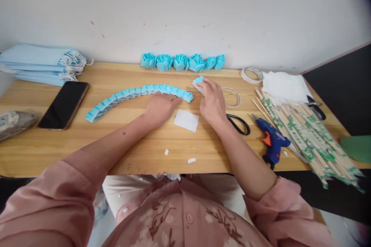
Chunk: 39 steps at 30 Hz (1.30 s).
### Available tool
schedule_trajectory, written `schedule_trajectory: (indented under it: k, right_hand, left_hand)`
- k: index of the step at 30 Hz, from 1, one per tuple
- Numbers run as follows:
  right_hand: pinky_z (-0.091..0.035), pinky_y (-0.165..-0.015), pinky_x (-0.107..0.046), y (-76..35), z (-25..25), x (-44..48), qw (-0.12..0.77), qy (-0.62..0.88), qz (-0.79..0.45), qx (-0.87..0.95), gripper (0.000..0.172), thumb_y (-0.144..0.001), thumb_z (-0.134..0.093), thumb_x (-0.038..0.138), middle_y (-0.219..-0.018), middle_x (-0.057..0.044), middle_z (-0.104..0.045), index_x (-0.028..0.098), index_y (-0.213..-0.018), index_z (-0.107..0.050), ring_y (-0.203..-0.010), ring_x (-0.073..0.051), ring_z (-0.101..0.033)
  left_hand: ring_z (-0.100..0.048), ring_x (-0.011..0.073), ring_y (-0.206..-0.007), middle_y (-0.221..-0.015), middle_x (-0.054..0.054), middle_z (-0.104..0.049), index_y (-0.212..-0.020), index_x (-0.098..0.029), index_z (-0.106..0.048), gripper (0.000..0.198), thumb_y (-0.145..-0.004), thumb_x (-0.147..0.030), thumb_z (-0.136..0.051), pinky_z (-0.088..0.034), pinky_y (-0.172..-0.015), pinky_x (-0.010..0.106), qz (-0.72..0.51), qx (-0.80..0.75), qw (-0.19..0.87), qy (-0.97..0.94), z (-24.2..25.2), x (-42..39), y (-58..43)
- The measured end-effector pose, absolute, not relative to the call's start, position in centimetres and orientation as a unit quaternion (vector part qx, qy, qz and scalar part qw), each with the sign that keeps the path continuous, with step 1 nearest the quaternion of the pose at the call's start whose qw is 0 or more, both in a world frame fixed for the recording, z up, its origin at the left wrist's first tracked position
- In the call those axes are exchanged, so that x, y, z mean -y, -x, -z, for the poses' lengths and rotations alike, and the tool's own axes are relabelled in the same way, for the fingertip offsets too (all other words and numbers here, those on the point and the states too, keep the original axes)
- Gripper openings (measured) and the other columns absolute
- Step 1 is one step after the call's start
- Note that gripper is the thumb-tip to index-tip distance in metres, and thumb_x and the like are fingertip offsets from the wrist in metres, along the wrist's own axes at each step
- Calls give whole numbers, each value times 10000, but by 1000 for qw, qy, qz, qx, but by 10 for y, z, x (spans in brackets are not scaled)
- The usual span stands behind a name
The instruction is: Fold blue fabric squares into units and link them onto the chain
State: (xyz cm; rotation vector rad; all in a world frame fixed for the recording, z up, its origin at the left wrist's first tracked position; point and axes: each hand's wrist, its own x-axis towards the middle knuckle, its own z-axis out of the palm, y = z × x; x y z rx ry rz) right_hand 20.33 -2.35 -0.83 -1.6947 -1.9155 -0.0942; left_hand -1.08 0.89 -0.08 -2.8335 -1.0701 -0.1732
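A curved strip of folded light-blue paper pieces [129, 93] lies on the table. My left hand [160, 110] rests against its lower edge near the right end, fingers spread and touching it; some fingertips are hidden. My right hand [213, 100] is closed on a small blue-and-white paper piece [198, 83], pinched between thumb and fingers just right of the strip's end. Between my hands lies a flat white paper rectangle [186, 120]. Black scissor handles [239, 124] show partly from under my right wrist.
Blue paper flowers [180, 62] line the wall. Tape rolls [251, 75], a blue glue gun [272, 139] and wrapped chopsticks [313, 139] are to the right. At left are a phone [64, 105] and stacked face masks [34, 63]. Paper scraps [191, 160] lie near the front edge.
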Motion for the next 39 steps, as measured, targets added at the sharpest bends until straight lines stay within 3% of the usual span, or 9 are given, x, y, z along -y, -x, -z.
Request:
schedule_trajectory:
  k: [9, 20, 23, 28, 34, 39]
  right_hand:
    - [-429, -1107, -501, -210, 4, 30, 276, 635, 16, 722, 466, -820, -405, 34, -1350, -136, -642, 185, -1101, -744, -1255, -307, -555]
    - [-389, -1115, -518, -201, 11, 24, 177, 632, 11, 755, 452, -896, -408, 56, -1404, -173, -616, 151, -1223, -706, -1276, -322, -552]
    - [-395, -1116, -491, -204, 8, 26, 201, 636, 22, 745, 447, -887, -413, 45, -1386, -174, -626, 135, -1216, -703, -1275, -306, -555]
    - [-433, -1081, -470, -209, 6, 30, 272, 590, 13, 760, 451, -808, -441, -10, -1316, -112, -673, 200, -1015, -782, -1230, -285, -569]
    - [-444, -1057, -511, -208, 12, 29, 253, 581, -14, 773, 456, -763, -456, -22, -1271, -75, -704, 232, -936, -793, -1161, -284, -595]
    - [-486, -1004, -450, -208, 7, 31, 348, 598, 21, 721, 395, -776, -426, 17, -1134, -73, -741, 218, -934, -727, -1100, -268, -642]
  left_hand:
    - [-628, 218, -702, -786, 95, -695, -1229, -195, -707, 401, -1004, -186, -375, -391, -685, 352, 82, 350, 84, 929, 8, -13, 12]
    - [-649, 253, -760, -843, 112, -713, -1263, -200, -698, 399, -996, -189, -402, -396, -718, 378, 64, 365, 58, 927, 4, -11, 12]
    - [-656, 255, -776, -870, 117, -722, -1262, -198, -696, 394, -999, -193, -403, -399, -724, 379, 65, 365, 54, 927, 4, -11, 11]
    - [-656, 252, -758, -839, 113, -705, -1268, -197, -691, 406, -1003, -183, -384, -397, -702, 376, 69, 358, 63, 929, 7, -11, 12]
    - [-659, 259, -780, -838, 109, -703, -1259, -201, -686, 393, -1009, -197, -382, -394, -700, 374, 68, 353, 69, 930, 7, -12, 13]
    - [-652, 256, -769, -839, 112, -703, -1233, -189, -694, 408, -1003, -178, -358, -395, -717, 380, 59, 356, 61, 931, 4, -11, 12]
